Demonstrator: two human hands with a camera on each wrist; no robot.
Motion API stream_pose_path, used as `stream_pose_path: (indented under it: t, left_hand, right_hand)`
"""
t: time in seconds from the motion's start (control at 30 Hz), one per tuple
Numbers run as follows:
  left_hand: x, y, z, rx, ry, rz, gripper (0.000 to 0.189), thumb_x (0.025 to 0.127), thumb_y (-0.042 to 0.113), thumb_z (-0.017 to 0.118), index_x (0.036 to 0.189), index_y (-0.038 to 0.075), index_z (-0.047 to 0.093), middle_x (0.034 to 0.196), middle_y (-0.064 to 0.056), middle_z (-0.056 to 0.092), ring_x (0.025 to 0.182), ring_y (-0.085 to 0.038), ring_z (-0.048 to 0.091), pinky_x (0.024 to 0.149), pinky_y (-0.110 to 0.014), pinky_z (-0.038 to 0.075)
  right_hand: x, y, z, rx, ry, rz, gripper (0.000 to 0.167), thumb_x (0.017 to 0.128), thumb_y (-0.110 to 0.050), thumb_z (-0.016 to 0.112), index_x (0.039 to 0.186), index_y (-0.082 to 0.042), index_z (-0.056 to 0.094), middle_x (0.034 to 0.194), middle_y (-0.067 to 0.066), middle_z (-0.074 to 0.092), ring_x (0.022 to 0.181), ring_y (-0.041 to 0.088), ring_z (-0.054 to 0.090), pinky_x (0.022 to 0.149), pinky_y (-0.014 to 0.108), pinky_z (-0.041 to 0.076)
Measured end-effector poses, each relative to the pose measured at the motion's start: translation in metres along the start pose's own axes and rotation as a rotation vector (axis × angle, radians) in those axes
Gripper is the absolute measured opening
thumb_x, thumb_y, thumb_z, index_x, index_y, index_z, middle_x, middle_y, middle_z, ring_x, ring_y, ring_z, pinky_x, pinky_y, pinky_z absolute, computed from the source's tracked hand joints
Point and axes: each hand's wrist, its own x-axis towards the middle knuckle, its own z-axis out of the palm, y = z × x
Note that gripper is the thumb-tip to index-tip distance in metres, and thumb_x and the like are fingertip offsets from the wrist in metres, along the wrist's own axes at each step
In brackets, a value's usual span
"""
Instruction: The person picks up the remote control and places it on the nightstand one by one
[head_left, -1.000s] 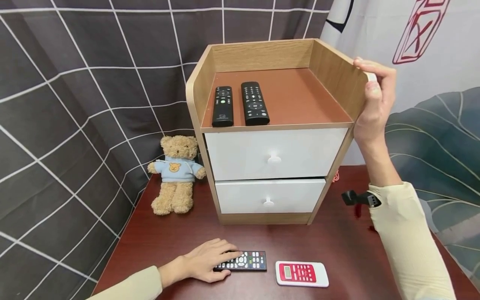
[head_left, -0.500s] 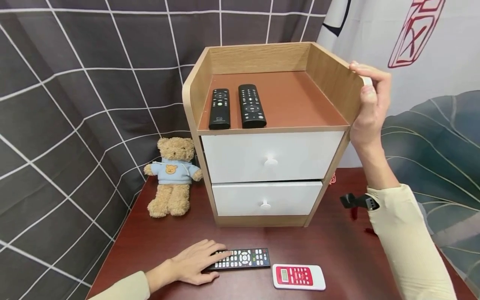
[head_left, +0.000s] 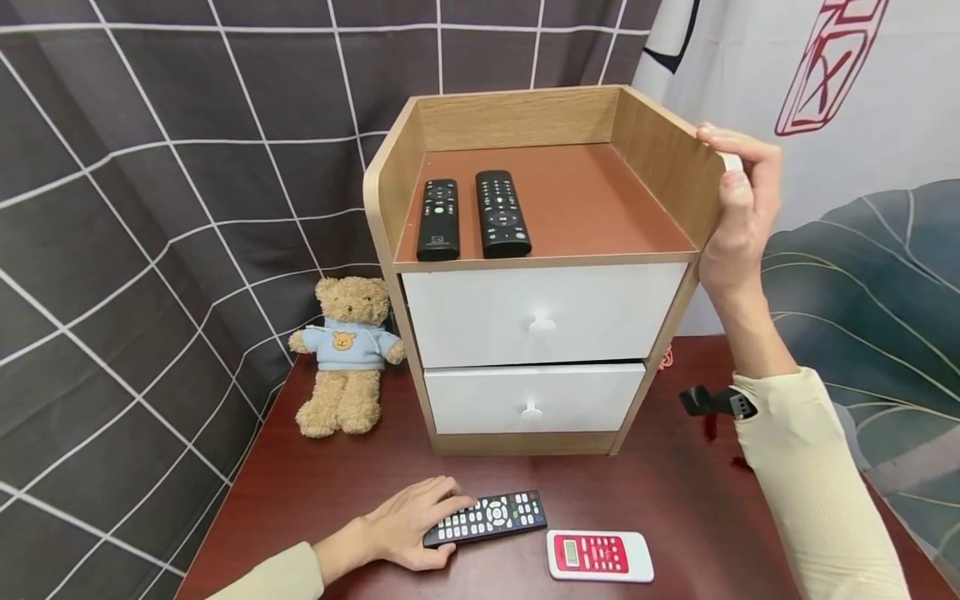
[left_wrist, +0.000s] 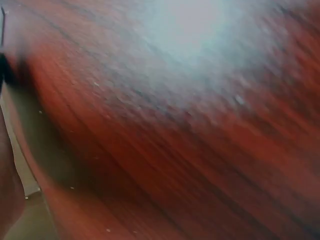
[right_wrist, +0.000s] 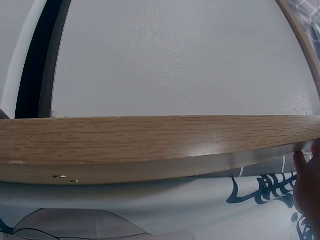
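On the tabletop, my left hand [head_left: 412, 525] holds the left end of a black remote control [head_left: 498, 515], thumb along its near edge and fingers over the far edge. The remote lies at a slant, its right end pointing away from me. My right hand [head_left: 742, 217] grips the front edge of the right side panel of a small wooden cabinet [head_left: 667, 167] with white drawers. In the right wrist view, fingers [right_wrist: 307, 190] reach that panel at the far right. The left wrist view shows mostly tabletop [left_wrist: 175, 165], with a strip of hand at its left edge.
Two more black remotes, one on the left [head_left: 438, 221] and one beside it [head_left: 502, 215], lie on the cabinet's top. A white and red remote [head_left: 600, 556] lies right of the held one. A teddy bear [head_left: 349, 354] sits against the dark checked curtain [head_left: 150, 250].
My left hand first shifted left along the black remote, then back right. The remote has turned, its right end swinging away from me. My right hand keeps its grip on the cabinet.
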Motion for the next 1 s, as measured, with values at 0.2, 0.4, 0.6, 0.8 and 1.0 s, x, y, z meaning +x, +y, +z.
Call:
stream_pose_path:
  t: [0.2,0.4,0.6,0.8,1.0]
  left_hand:
    - [0.008,0.002,-0.01,0.059,0.013,0.006,0.065,0.07,0.035,0.072,0.128,0.01,0.059,0.102,0.001,0.053,0.084,-0.007,0.048,0.078,-0.017,0.045]
    - [0.022,0.009,-0.027,0.071,0.079,0.033,0.061,0.077,0.035,0.066,0.131,0.008,0.058,0.103,0.0,0.054,0.085,-0.008,0.049,0.077,-0.018,0.045]
    - [0.045,0.014,-0.051,0.048,0.151,0.042,0.06,0.078,0.033,0.065,0.132,0.007,0.057,0.105,-0.002,0.055,0.085,-0.009,0.052,0.077,-0.019,0.047]
    - [0.072,0.012,-0.079,0.086,0.212,0.095,0.061,0.078,0.033,0.064,0.131,0.003,0.058,0.105,-0.005,0.057,0.085,-0.012,0.054,0.077,-0.022,0.048]
    - [0.097,0.012,-0.106,0.114,0.285,0.158,0.057,0.085,0.035,0.057,0.129,0.0,0.059,0.102,-0.008,0.058,0.082,-0.014,0.055,0.073,-0.022,0.047]
  right_hand:
    - [0.0,-0.001,-0.001,-0.005,0.0,0.003,0.032,0.086,-0.013,0.04,0.106,-0.005,0.062,0.114,0.007,0.067,0.119,0.027,0.056,0.106,0.031,0.036]
    - [-0.002,-0.003,-0.001,-0.018,-0.01,0.005,0.033,0.087,-0.013,0.039,0.108,-0.005,0.062,0.115,0.006,0.067,0.12,0.028,0.055,0.106,0.03,0.036]
    - [-0.001,-0.003,-0.001,-0.018,-0.007,0.01,0.033,0.086,-0.013,0.038,0.108,-0.005,0.063,0.115,0.006,0.067,0.121,0.028,0.055,0.106,0.03,0.036]
    - [0.0,-0.002,-0.002,-0.003,-0.01,0.018,0.032,0.086,-0.013,0.039,0.108,-0.006,0.062,0.116,0.006,0.066,0.12,0.026,0.054,0.106,0.03,0.035]
    - [-0.001,-0.002,-0.001,0.0,-0.016,0.016,0.032,0.086,-0.013,0.04,0.108,-0.005,0.062,0.116,0.006,0.066,0.12,0.026,0.055,0.106,0.031,0.035]
